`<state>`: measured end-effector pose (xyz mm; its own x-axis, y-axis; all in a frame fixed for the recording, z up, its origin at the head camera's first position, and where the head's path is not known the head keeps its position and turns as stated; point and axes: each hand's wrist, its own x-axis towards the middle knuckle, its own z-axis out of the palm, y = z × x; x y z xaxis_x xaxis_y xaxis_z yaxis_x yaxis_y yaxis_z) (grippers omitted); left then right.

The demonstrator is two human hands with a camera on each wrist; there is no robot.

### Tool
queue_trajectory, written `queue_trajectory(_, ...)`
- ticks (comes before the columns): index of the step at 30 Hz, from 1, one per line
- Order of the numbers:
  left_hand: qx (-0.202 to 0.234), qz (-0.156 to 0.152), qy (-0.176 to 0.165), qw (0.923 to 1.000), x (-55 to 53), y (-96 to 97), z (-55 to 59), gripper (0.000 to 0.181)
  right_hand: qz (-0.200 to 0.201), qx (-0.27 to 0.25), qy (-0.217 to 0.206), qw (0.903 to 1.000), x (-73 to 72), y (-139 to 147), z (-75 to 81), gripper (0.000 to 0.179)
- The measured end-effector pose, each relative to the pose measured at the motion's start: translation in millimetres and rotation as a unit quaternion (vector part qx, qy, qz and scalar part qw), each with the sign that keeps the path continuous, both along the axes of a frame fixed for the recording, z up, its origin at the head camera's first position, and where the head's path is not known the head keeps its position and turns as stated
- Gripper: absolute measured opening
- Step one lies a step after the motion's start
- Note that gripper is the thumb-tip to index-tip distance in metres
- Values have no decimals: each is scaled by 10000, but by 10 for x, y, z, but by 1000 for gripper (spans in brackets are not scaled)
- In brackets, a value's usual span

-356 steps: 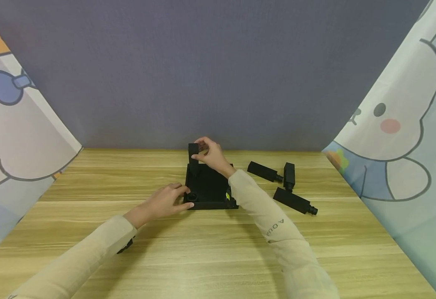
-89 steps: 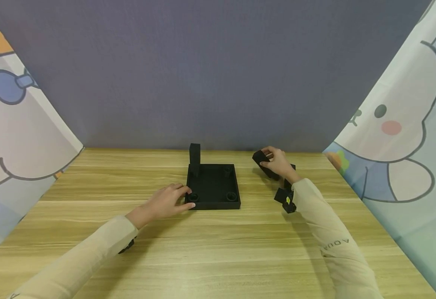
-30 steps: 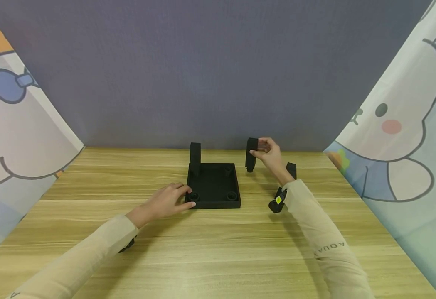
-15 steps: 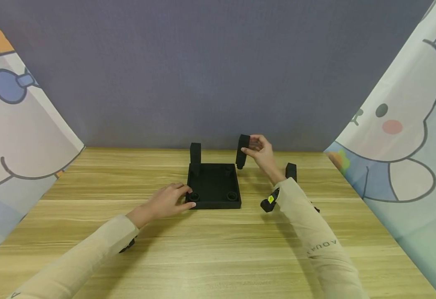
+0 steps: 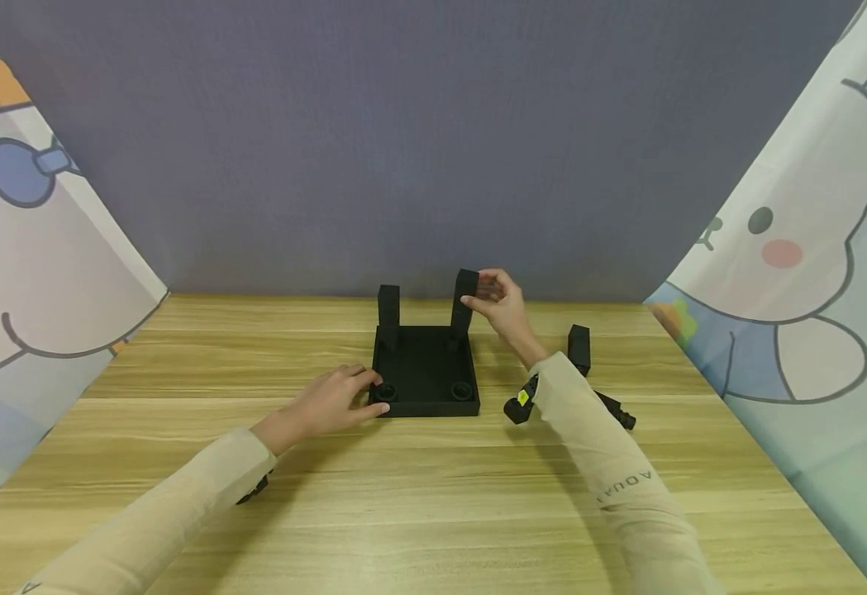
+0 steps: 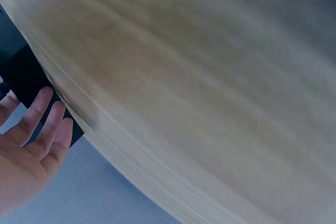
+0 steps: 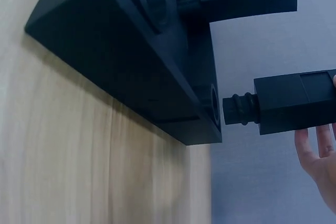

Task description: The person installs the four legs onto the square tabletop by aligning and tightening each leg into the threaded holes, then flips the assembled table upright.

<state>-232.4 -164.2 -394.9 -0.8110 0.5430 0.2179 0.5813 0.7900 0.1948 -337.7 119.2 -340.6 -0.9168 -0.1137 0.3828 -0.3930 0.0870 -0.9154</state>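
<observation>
My left hand (image 5: 332, 401) holds the near left corner of a square black toy tabletop (image 5: 426, 409), which lies with its corner sockets facing up. In the left wrist view, my fingertips (image 6: 44, 93) lie along its outer wall. At the far left corner a black table leg (image 5: 388, 310) stands upright. My right hand (image 5: 503, 307) pinches another black leg (image 5: 466, 297) near its top, over the far right corner. In the right wrist view, this leg's ribbed end (image 7: 241, 109) points at the socket (image 7: 214, 103), a narrow gap apart.
Two more black legs, one (image 5: 578, 349) farther back and one (image 5: 615, 407) partly behind the right sleeve, lie on the wooden table (image 5: 403, 512) at the right. A grey panel (image 5: 403, 149) rises behind the table's far edge.
The right hand let go of the far left leg, picked up another from the right, turned it upright and brought it left over the far right corner. The left hand stayed at its corner.
</observation>
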Motion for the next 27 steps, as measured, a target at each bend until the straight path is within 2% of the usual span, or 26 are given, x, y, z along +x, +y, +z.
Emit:
queue_trajectory(8, 20, -14, 22, 10000, 7, -1, -1, 45, -5, -102, 69, 9999, -44, -56, -76, 41)
queue_trajectory(15, 36, -6, 11, 10000, 19, 2, 5, 45, 13, 86, 141, 9999, 107, -108, 23, 41)
queue_trajectory(27, 4, -4, 65, 10000, 27, 0, -7, 45, -3, 124, 60, 9999, 156, -134, -41, 41)
